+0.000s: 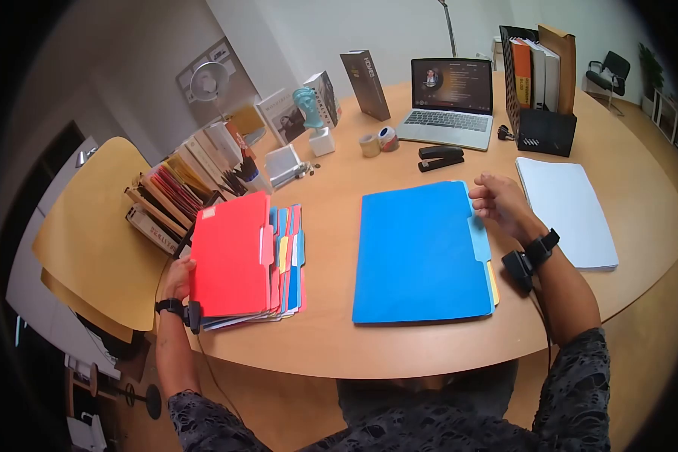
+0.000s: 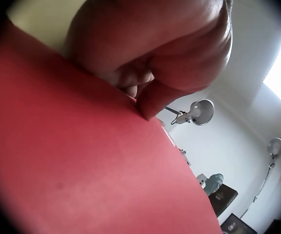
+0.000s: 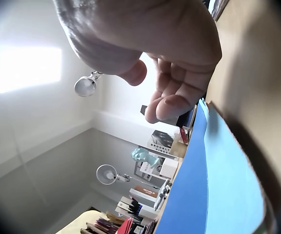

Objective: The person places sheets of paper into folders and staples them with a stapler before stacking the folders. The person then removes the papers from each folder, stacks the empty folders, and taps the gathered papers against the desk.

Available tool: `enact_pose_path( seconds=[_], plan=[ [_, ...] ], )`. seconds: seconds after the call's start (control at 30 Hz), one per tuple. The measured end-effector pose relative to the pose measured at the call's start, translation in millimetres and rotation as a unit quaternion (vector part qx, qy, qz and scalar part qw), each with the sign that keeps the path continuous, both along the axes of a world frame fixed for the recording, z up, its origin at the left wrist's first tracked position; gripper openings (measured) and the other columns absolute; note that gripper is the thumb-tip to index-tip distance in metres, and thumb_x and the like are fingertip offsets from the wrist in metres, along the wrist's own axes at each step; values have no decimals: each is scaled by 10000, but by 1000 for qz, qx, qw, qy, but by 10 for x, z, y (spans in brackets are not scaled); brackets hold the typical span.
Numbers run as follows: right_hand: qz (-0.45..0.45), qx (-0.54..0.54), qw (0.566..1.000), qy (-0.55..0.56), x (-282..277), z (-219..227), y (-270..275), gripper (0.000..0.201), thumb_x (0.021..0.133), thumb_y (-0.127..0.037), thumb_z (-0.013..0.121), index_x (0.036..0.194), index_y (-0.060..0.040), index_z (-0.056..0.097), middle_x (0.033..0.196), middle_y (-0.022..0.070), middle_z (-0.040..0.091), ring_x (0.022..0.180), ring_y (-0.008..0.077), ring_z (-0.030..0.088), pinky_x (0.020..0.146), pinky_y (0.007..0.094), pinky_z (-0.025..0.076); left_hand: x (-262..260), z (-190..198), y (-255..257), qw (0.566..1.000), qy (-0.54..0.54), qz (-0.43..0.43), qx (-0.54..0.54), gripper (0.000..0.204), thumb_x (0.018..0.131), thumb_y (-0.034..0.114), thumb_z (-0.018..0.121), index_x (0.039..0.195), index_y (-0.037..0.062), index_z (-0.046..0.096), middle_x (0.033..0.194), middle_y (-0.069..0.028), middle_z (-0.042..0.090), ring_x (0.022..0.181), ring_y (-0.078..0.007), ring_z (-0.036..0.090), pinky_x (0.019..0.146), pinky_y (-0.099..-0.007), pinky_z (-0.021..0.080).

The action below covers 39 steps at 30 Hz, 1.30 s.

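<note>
A red file folder tops a pile of mixed-colour folders on the left of the table. At its left edge my left hand grips the folder, thumb over the red cover in the left wrist view and the other fingers partly hidden. A blue folder lies in front of me, with light blue and yellow edges showing along its right side. Beside its upper right corner my right hand hovers with fingers loosely bent and nothing in them.
White paper lies to the right. Behind the blue folder are a black stapler, tape rolls and a laptop. A black file holder stands back right. Upright files and a blue bust stand back left.
</note>
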State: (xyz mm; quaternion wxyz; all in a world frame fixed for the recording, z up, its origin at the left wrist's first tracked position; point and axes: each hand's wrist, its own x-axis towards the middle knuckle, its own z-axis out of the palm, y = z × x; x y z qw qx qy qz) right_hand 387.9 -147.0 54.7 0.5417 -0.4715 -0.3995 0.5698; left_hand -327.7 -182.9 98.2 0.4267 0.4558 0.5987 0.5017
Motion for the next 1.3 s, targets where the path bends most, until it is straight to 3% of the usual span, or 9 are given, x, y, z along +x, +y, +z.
enact_pose_path(
  seconds=[0.2,0.27,0.33,0.37,0.5,0.63,0.9,1.23,1.3],
  plan=[
    [4,-18,1000,-14,-4,30,-31,249,1011,-321,478,1004,-83,554,863,59,631,716,122,609,615,258,512,-505,-321,15,984,121,38,-123,301,930,85,513,1195,-22,610,1098,-102,674,999,-198,634,903,-327,483],
    [9,-21,1000,-2,-1,22,-18,256,1011,-322,476,1003,-80,559,859,58,629,714,122,608,618,259,520,-518,-474,158,895,423,126,-65,269,906,129,566,1128,3,650,1018,-71,685,940,-157,627,807,-305,485],
    [16,-14,1000,-6,18,46,-32,256,1006,-311,480,1022,-69,561,860,60,626,721,134,608,636,265,534,-523,-482,464,922,380,73,3,282,913,161,590,1150,17,643,839,27,592,787,-80,533,661,-257,440],
    [9,-19,1000,-12,14,63,-29,256,1003,-311,486,1017,-66,559,874,66,619,747,143,608,652,274,541,198,-27,374,914,397,12,-83,451,931,169,581,1325,-44,527,1192,-115,631,1067,-167,585,910,-291,461],
    [19,-11,1000,0,24,151,-77,270,997,-307,491,1036,-45,541,940,87,578,844,176,593,708,323,564,1705,239,608,940,278,-168,107,488,948,200,598,1332,-82,492,1289,-136,583,1208,-199,527,1043,-312,389],
    [26,-29,999,-19,6,218,-120,295,1014,-284,454,1141,-21,494,1020,104,549,922,201,580,752,368,580,3128,349,795,839,401,-357,93,579,832,321,697,1323,48,558,1343,-155,557,1245,-255,511,1058,-351,387],
    [67,-62,994,-54,-46,196,-123,363,1006,-361,502,1193,-50,487,1060,106,516,983,223,552,782,449,567,4012,-383,1348,766,413,-490,61,895,741,483,756,1453,64,412,1569,-187,229,1456,-333,211,1183,-410,205],
    [31,-22,994,106,-134,372,-113,354,1017,-307,483,1175,9,491,1134,155,572,1033,265,602,880,453,531,3898,-446,1298,837,288,-458,81,859,782,330,737,1474,8,344,1553,-216,260,1465,-325,191,1190,-394,177],
    [78,29,992,98,-246,578,-119,369,1025,-304,460,1210,14,484,1163,170,580,1067,268,597,895,446,523,3738,-684,1536,909,-6,-404,99,752,835,207,677,1460,-38,338,1515,-231,327,1452,-293,244,1144,-354,265]
  ],
)
